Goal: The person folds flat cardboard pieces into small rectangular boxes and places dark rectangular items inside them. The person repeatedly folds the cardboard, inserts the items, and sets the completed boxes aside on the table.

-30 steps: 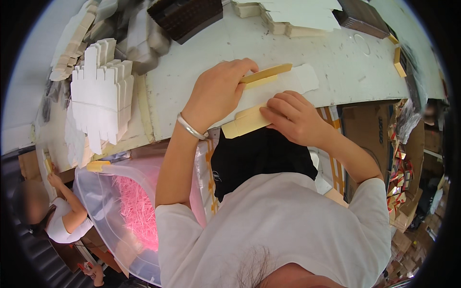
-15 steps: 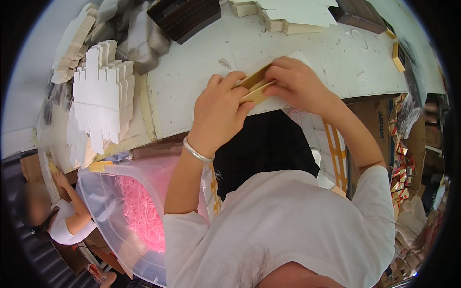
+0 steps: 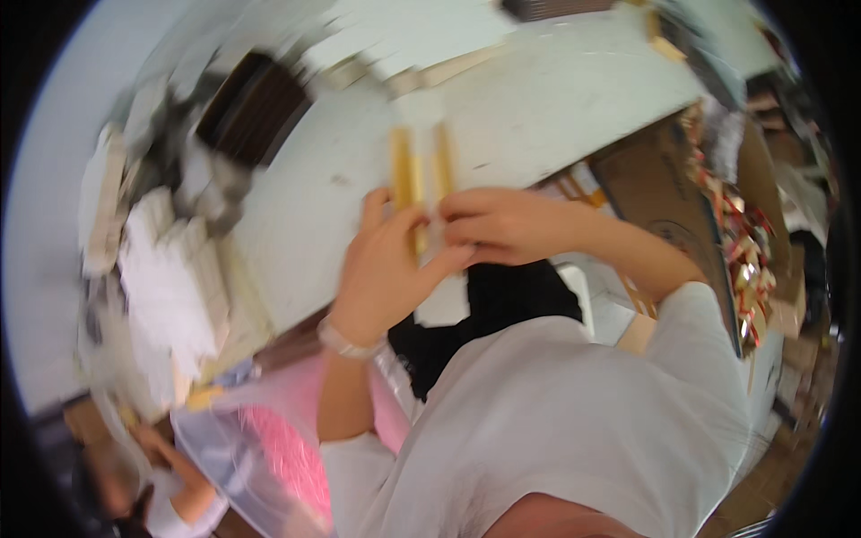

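Observation:
A small cardboard box point(image 3: 403, 166), partly folded, with gold side walls and a pale middle, stands out away from me over the white table. My left hand point(image 3: 381, 260) closes on its left wall near the close end, thumb pointing to the right. At the right wall, my right hand point(image 3: 502, 224) has its fingers bent in around the near end. Both hands are close together, and motion blurs the fingertips and the box's near end.
Stacked flat white box blanks point(image 3: 170, 287) lie at the left, with more blanks point(image 3: 408, 36) at the back. A dark brown box stack point(image 3: 254, 108) stands far left. Below left, a clear tub holds pink shredded filler point(image 3: 282, 453). Another person point(image 3: 175, 489) works beyond it.
The box has turned from lying slantwise to pointing away from me, its two gold walls now side by side. Both hands have moved nearer to me. The whole view has swung round.

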Available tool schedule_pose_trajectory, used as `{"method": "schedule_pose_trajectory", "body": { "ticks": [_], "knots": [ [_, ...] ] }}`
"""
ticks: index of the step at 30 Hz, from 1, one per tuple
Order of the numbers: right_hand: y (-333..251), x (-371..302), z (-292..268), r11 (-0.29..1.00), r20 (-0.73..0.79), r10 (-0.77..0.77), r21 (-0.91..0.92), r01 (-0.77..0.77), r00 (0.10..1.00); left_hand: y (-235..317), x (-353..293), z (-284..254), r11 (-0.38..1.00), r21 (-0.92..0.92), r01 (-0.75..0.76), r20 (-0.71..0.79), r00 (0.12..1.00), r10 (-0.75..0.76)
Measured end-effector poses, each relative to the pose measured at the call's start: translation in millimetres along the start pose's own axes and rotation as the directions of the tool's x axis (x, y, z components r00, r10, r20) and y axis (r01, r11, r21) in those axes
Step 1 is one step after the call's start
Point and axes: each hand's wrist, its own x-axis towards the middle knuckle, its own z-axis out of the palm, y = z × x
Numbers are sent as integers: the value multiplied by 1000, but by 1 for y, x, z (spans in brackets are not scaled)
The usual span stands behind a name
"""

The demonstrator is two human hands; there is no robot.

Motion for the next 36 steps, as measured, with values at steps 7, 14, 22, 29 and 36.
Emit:
{"method": "schedule_pose_trajectory", "body": {
  "ticks": [7,14,22,29,36],
  "knots": [
    [10,-1,-8,1000,59,27,5,-27,998,-34,-13,-9,922,-362,-138,50,985,167],
    [4,-9,-7,978,-55,-51,-207,38,997,-37,0,16,858,88,-505,-236,827,511],
    [4,-2,6,992,-121,92,-75,-102,988,-19,-1,42,921,-112,-373,-372,875,310],
    [-9,4,-2,940,20,334,-88,-331,942,-20,4,50,912,-80,-402,-377,859,345],
    [-16,-29,11,808,-67,-48,-589,-1,997,-18,-1,42,942,-244,-231,-254,953,167]
  ]
}}
